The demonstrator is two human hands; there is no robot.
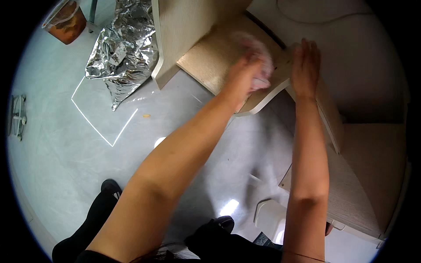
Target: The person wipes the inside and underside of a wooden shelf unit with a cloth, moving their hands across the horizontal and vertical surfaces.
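My left hand [245, 72] is closed around a crumpled pinkish-white cloth [263, 74], blurred by motion. Cloth and hand are over a light wood-grain board [210, 62] with a curved pale front edge. Farther right, my right hand [305, 67] has its fingers stretched out and holds nothing that I can see. It is by the right end of the board, close to an upright wooden panel [329, 121]; whether the palm presses on the wood is hard to tell.
Another upright panel [184, 29] rises left of the board, beside a crinkled silver foil bag [128, 56] on the grey floor [138, 161]. An orange-brown bin with a plastic liner [67, 24] is at upper left. A white bin [271, 217] stands below my right forearm.
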